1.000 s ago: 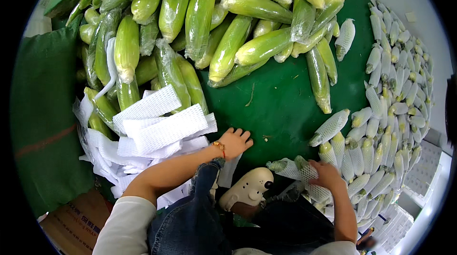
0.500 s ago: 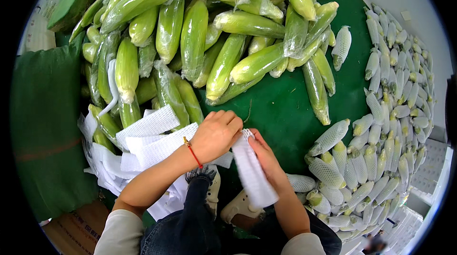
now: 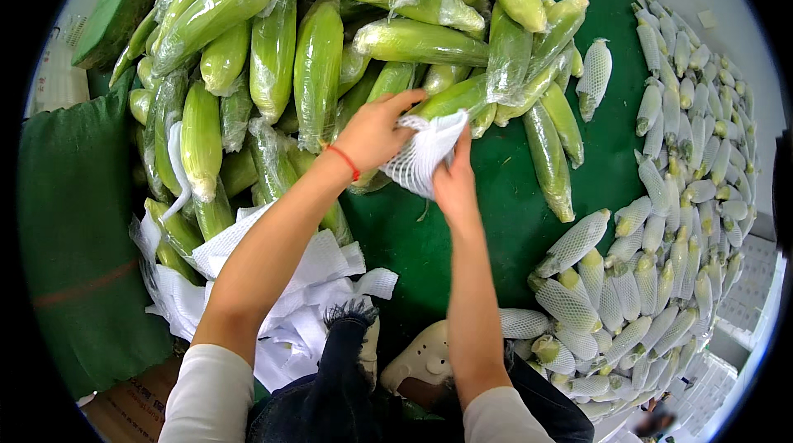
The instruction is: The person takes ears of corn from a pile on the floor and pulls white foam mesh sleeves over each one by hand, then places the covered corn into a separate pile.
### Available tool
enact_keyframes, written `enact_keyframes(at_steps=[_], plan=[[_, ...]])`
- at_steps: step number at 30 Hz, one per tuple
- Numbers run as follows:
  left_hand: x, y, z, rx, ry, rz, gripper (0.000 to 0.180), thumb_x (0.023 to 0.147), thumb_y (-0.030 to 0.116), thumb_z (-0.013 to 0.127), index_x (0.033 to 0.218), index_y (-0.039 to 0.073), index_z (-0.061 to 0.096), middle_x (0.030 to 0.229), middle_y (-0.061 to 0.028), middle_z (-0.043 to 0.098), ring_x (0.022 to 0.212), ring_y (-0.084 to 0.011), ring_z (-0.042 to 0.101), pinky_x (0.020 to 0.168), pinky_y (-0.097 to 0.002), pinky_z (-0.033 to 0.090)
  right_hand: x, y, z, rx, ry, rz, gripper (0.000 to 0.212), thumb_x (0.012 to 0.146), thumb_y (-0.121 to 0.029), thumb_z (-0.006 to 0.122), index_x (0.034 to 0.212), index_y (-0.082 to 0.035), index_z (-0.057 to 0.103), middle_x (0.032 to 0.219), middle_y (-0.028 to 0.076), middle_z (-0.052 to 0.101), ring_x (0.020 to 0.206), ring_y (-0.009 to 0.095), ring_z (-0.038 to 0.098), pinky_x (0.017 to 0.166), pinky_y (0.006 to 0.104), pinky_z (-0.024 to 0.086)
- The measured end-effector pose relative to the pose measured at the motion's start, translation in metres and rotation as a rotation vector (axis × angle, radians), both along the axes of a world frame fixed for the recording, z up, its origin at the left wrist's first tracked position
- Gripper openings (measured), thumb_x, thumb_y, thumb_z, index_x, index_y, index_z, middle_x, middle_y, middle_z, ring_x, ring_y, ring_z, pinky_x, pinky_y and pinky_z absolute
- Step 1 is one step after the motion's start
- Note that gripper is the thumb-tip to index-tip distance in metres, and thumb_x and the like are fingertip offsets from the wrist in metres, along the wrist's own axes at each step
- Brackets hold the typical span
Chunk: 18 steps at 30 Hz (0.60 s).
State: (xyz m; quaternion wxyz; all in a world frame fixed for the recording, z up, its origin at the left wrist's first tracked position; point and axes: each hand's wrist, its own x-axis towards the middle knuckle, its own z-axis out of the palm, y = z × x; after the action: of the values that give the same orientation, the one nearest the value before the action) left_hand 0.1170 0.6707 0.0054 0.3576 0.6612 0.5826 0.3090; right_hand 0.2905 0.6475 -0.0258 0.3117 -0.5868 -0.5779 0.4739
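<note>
A white foam mesh sleeve (image 3: 424, 158) is stretched wide between my hands, at the near end of a plastic-wrapped ear of corn (image 3: 457, 98) in the pile. My left hand (image 3: 376, 135) grips the sleeve's left side, its fingers reaching over the top edge towards that ear. On the other side my right hand (image 3: 453, 181) pinches the sleeve's edge. Whether the corn's tip is inside the sleeve is hidden by the mesh and fingers. A heap of flat white foam sleeves (image 3: 310, 269) lies below my left forearm.
Many plastic-wrapped green ears (image 3: 318, 67) are piled on the green surface (image 3: 512, 187). Net-covered ears (image 3: 611, 286) form a big heap at the right, and one netted ear (image 3: 595, 75) lies apart. Green cloth (image 3: 78, 228) covers something at left; a cardboard box (image 3: 132, 406) sits below.
Both hands have moved up and away from my body to the corn pile with the sleeve. The sleeve, flat and narrow before, is now spread open.
</note>
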Motion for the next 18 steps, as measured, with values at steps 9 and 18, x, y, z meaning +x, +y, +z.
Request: enact_keyframes(at_steps=[9, 18], plan=[[0.034, -0.100, 0.076, -0.214, -0.350, -0.074, 0.036, 0.095, 0.022, 0.051, 0.124, 0.001, 0.054, 0.098, -0.0202, 0.064, 0.086, -0.0253, 0.064, 0.078, -0.0327, 0.049, 0.022, -0.110, 0.061, -0.229, 0.912, -0.382, 0.044, 0.094, -0.030, 0.050, 0.133, -0.011, 0.041, 0.127, 0.017, 0.050, 0.110, 0.029, 0.056, 0.096, 0.0413, 0.046], [0.045, -0.134, -0.054, -0.289, -0.049, 0.080, 0.029, 0.094, 0.029, 0.051, 0.097, 0.002, 0.062, 0.085, -0.0231, 0.058, 0.075, -0.0385, 0.058, 0.066, -0.0394, 0.046, 0.007, -0.159, -0.072, -0.542, 0.875, -0.684, 0.041, 0.095, -0.028, 0.048, 0.131, -0.008, 0.043, 0.129, 0.007, 0.050, 0.120, 0.022, 0.047, 0.101, 0.0390, 0.040]])
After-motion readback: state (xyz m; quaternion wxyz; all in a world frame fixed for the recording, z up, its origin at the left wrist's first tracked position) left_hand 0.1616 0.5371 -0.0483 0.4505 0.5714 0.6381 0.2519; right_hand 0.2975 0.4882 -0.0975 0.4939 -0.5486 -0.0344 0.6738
